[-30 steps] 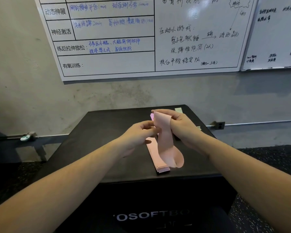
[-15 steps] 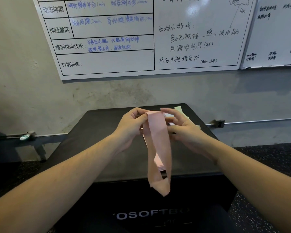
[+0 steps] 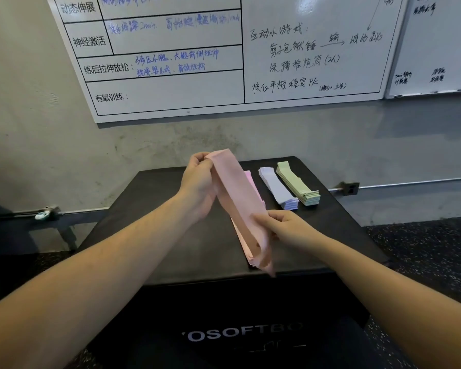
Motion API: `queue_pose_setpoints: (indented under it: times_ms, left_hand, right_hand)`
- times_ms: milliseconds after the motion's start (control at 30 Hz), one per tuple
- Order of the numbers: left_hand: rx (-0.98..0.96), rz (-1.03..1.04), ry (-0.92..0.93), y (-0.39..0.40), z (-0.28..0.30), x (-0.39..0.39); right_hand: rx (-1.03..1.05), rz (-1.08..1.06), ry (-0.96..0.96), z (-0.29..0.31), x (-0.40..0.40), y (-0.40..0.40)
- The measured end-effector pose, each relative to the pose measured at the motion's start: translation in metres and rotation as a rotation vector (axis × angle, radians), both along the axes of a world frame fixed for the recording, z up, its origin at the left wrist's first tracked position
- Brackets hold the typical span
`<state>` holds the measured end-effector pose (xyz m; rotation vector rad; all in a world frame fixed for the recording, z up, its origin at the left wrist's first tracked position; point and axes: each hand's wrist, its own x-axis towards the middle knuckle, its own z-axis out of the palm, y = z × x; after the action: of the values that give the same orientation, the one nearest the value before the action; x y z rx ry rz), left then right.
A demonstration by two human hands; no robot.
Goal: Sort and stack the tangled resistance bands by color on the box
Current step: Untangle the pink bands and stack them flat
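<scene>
Half a second earlier the pink band (image 3: 240,201) dangled in a loop from both your hands at the far side; now you had pulled it flat and slanted, far-left to near-right, over the black box (image 3: 171,249). Your left hand (image 3: 200,187) pinched its far end with curled fingers, and your right hand (image 3: 282,226) pinched its near part between thumb and fingers. It hovered just above the pink stack (image 3: 246,251), which lay mostly hidden beneath it; whether the band's near tip touched that stack was hard to tell. To the right, a lavender stack (image 3: 277,190) and a green stack (image 3: 298,186) lay side by side on the box top. A brighter pink edge (image 3: 250,179) peeked out behind the band. Lettering on the box front was cut off by your arms. A whiteboard (image 3: 197,86) hung on the far wall.
</scene>
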<state>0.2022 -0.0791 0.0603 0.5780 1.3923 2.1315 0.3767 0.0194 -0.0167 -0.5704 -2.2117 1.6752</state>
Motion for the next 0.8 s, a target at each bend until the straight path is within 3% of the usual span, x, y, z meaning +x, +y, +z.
queue_pose_setpoints:
  times_ms: [167,300,367,467,700,800]
  left_hand:
    - [0.047,0.065,-0.162,-0.003,0.002,-0.018]
    - [-0.006,0.131,-0.181,-0.005,0.001,-0.032]
    - [-0.037,0.143,-0.183,-0.007,-0.003,-0.037]
    - [-0.042,0.188,-0.229,-0.008,-0.010,-0.045]
    - [-0.062,0.212,-0.268,-0.004,-0.031,-0.047]
    - [-0.095,0.224,-0.210,0.002,-0.040,-0.044]
  right_hand:
    - [-0.102,0.119,-0.069,-0.011,0.013,0.005]
    - [0.169,0.281,-0.217,-0.014,0.029,0.014]
    - [0.323,0.263,-0.259,-0.022,0.031,0.019]
    - [0.419,0.083,-0.103,-0.038,0.028,0.026]
    - [0.105,-0.663,0.302,-0.044,0.022,0.027]
    - [0.003,-0.814,0.377,-0.040,0.023,0.033]
